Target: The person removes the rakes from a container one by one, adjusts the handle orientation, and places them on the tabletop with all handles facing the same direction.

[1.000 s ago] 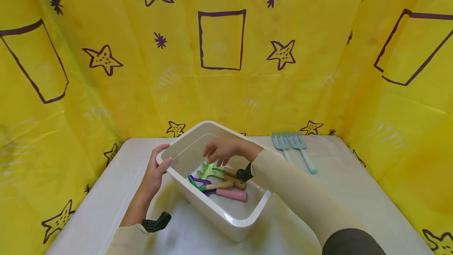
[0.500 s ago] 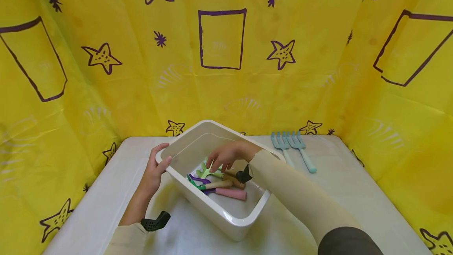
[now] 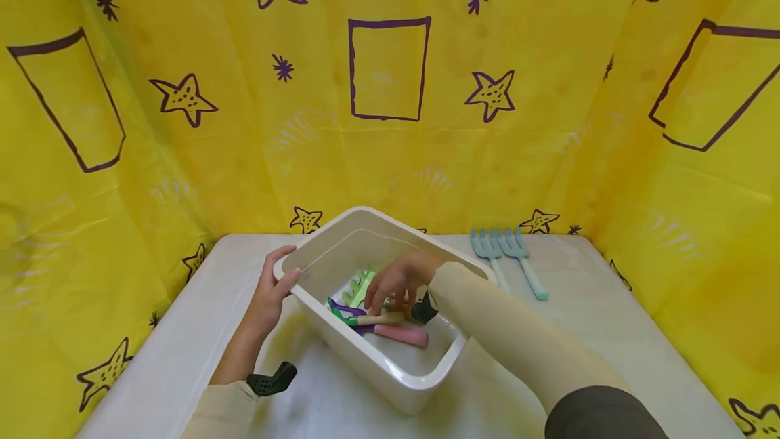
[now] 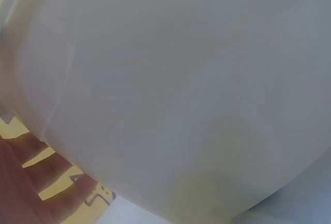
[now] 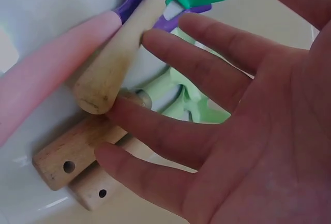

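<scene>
My left hand [image 3: 271,290] grips the left corner of a white plastic bin [image 3: 420,382], thumb over the rim and fingers along the outside. In the left wrist view the bin's wall [image 4: 170,79] fills most of the picture. My right hand [image 3: 399,280] reaches down inside the bin, fingers spread and slightly bent. Its fingertips are right at the wooden handle of a green hand fork [image 5: 121,53]. Beside that lies a purple tool with a pink handle [image 5: 57,69]. Under the fingers are two light green hand rakes with drilled wooden handles [image 5: 85,154], partly hidden.
Two light blue garden forks [image 3: 485,247] lie side by side to the right of the bin, on a white-covered table [image 3: 585,303]. Yellow sheeting [image 3: 390,161] with starfish drawings encloses the table at the back and both sides.
My right hand has gone lower into the bin and toward me, down to the wooden handles, uncovering the light green rake heads. The left hand keeps its hold on the rim.
</scene>
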The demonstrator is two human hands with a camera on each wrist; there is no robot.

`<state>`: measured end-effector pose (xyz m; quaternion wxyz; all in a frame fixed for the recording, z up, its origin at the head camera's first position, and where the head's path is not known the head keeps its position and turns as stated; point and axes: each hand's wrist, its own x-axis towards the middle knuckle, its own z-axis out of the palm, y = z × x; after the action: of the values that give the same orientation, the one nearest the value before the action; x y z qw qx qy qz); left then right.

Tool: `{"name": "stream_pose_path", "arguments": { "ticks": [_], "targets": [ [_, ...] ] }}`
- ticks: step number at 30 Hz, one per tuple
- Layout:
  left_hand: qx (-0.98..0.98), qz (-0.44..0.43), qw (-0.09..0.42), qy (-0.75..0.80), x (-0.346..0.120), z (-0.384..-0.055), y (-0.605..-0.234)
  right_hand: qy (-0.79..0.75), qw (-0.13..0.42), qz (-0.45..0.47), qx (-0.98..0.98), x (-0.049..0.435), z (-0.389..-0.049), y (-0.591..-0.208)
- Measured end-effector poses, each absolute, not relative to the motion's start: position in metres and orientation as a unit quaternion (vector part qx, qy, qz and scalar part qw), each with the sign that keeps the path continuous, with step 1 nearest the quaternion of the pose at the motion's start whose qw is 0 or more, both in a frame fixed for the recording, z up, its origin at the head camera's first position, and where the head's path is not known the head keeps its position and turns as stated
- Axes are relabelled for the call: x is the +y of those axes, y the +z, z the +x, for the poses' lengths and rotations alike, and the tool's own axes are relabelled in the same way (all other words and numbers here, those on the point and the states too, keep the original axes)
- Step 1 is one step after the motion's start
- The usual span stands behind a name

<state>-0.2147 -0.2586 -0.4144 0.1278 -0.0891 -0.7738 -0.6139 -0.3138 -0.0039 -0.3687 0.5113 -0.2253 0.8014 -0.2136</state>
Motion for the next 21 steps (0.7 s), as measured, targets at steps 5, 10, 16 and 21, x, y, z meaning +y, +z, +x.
{"name": "stream_pose_path", "arguments": {
  "ticks": [5,10,16,21],
  "targets": [
    [-0.774,-0.082,0.126,-0.615,-0.257,-0.2144,-0.4136,-0.229,0.528,-0.23,0.785,0.0017,-0.3137,-0.3681],
    [-0.775,-0.084,0.128,-0.613,-0.2563,-0.2148,-0.4138,-0.209,0.562,-0.215,0.771,0.0014,-0.3138,-0.3721],
    [-0.777,-0.085,0.124,-0.611,-0.2569,-0.2169,-0.4156,-0.224,0.582,-0.209,0.753,-0.0005,-0.314,-0.3755],
    [-0.776,-0.081,0.124,-0.613,-0.2587,-0.2155,-0.4148,-0.245,0.583,-0.284,0.721,-0.002,-0.3185,-0.372]
  ]
}}
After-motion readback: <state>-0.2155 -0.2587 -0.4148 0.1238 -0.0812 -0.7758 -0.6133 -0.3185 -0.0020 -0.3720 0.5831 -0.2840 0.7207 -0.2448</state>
